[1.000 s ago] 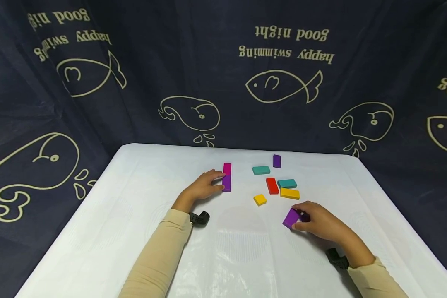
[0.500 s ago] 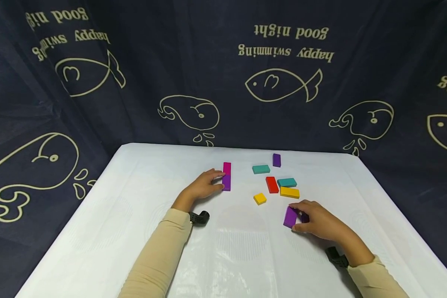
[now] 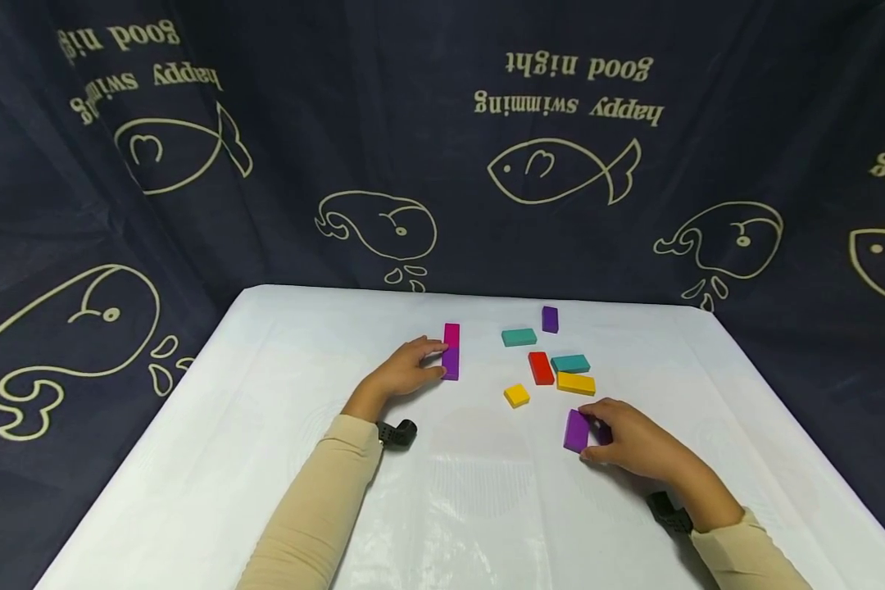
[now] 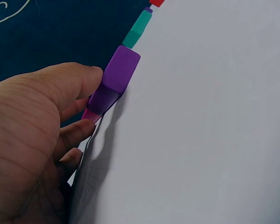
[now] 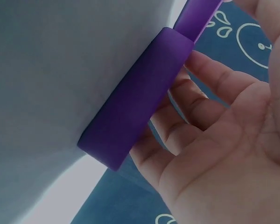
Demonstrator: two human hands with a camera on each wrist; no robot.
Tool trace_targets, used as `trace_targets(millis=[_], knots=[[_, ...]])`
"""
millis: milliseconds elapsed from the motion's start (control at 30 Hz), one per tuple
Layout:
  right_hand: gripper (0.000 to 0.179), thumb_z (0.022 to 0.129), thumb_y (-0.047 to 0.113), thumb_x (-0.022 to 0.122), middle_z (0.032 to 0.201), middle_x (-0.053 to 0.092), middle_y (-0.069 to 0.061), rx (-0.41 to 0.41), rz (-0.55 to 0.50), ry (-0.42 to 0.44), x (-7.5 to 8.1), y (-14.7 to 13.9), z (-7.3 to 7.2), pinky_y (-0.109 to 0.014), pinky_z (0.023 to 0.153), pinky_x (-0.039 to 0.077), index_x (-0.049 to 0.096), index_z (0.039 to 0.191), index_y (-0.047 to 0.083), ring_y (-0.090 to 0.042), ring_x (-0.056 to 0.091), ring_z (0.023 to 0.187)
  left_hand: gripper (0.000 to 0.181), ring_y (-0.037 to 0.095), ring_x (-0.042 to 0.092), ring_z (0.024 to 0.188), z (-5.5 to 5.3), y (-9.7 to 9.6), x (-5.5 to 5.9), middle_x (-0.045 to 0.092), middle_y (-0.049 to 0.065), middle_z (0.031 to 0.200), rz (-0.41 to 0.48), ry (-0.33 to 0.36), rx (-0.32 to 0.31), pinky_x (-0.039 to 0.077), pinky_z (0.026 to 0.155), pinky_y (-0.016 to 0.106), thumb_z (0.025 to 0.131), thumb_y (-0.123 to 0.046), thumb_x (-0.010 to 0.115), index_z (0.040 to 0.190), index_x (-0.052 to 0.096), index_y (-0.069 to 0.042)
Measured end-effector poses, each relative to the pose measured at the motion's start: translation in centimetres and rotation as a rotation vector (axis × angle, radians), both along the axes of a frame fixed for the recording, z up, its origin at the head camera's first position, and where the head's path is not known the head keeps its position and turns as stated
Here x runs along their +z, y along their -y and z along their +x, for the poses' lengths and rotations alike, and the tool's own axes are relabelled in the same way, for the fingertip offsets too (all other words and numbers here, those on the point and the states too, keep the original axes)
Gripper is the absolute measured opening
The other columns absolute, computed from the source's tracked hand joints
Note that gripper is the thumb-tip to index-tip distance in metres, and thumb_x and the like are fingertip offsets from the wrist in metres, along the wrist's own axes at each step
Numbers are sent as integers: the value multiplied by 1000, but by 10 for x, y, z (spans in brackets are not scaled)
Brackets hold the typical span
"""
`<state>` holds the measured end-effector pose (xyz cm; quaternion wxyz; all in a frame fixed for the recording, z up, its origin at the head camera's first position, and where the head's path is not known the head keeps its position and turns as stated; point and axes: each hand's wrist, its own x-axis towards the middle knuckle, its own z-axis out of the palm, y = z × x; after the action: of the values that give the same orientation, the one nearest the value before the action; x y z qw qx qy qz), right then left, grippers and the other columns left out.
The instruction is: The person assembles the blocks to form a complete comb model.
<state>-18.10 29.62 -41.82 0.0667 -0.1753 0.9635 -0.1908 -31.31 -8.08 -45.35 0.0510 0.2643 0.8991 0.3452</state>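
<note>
My left hand (image 3: 407, 368) touches the near side of a row made of a magenta block (image 3: 451, 334) and a purple block (image 3: 451, 364). In the left wrist view its thumb lies against the side of the purple block (image 4: 119, 70). At the right, my right hand (image 3: 631, 436) holds another purple block (image 3: 576, 431) by its ends, between thumb and fingers. A darker purple block (image 5: 135, 100) lies beside the fingers in the right wrist view. The right hand partly covers it in the head view.
Several loose blocks lie between and beyond the hands: a small yellow block (image 3: 516, 396), a long yellow one (image 3: 575, 383), a red block (image 3: 541, 368), two teal blocks, including the farther teal block (image 3: 519, 338), and a dark purple block (image 3: 550, 319). A dark printed curtain (image 3: 442, 147) hangs behind.
The purple block in my right hand has turned from a slant to stand nearly straight up and down in the head view. My left hand stays at the magenta and purple row.
</note>
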Motion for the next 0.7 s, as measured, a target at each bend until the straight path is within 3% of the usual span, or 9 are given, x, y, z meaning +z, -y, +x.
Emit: trace_targets(millis=[433,700], knots=[[59,78,25,83,115,60,-3,40,-38,-51,0,-3,-3,-48,92,51,61,128,2,-18,54,98,50,39,28,145,1,2,2,43,21,150,0,-9,-5,18,119,53,95,-25,61,141,55,-7],[58,81,23,81,121,60,-3,64,-149,-32,11,3,-10,-48,90,52,59,133,8,-24,58,106,50,38,26,145,1,1,1,40,21,152,19,14,9,18,118,54,95,-25,62,141,55,-9]])
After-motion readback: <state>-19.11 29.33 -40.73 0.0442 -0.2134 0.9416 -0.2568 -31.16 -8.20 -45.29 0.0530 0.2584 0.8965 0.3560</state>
